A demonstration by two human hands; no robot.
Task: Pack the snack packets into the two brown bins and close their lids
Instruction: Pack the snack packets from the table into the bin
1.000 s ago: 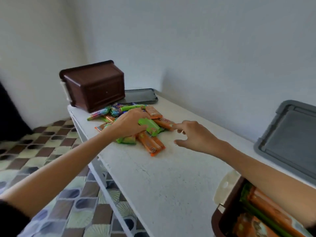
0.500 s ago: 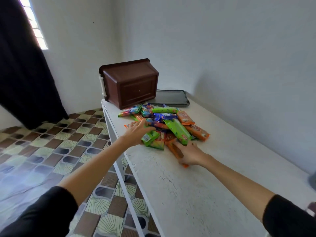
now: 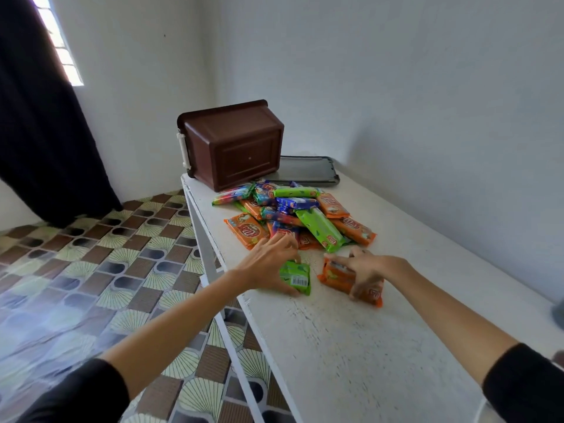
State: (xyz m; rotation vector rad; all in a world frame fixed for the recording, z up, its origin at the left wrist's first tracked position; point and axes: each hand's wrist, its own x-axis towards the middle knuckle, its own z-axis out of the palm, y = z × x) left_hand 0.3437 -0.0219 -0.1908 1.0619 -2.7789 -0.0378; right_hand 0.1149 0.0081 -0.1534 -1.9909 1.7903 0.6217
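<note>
Both hands are down on the white table [image 3: 351, 346], centre of the frame, each working a snack. The left hand [image 3: 268, 265] holds a green packet [image 3: 297, 277], barcode side up: thumb tucked along the near edge, fingers curled over the far edge, clamping it between them. Just to the right, the right hand [image 3: 364, 268] grips an orange packet [image 3: 335, 277]. The forefinger is stretched out along the top edge, the other fingers are bent down over the wrapper, and the thumb presses on the near side. It may be more than one orange wrapper stacked there; I can't tell. The two packets sit close together but apart, a strip of bare tabletop between them.

Directly above the hands lies the main pile of snack packets [image 3: 305, 215], a loose heap of orange, green and blue wrappers overlapping each other. The left fingertips reach right up to the heap's near edge.

Behind the heap, at the far end of the table in the upper middle, a brown bin [image 3: 238, 148] lies tipped on its side, white latch on its left end, touching the rearmost packets. A dark grey lid [image 3: 308, 170] lies flat just right of it, against the wall.

On the left of the frame there is patterned tiled floor [image 3: 106, 270], a dark curtain [image 3: 39, 132] and a bright window [image 3: 59, 47] in the upper left corner
</note>
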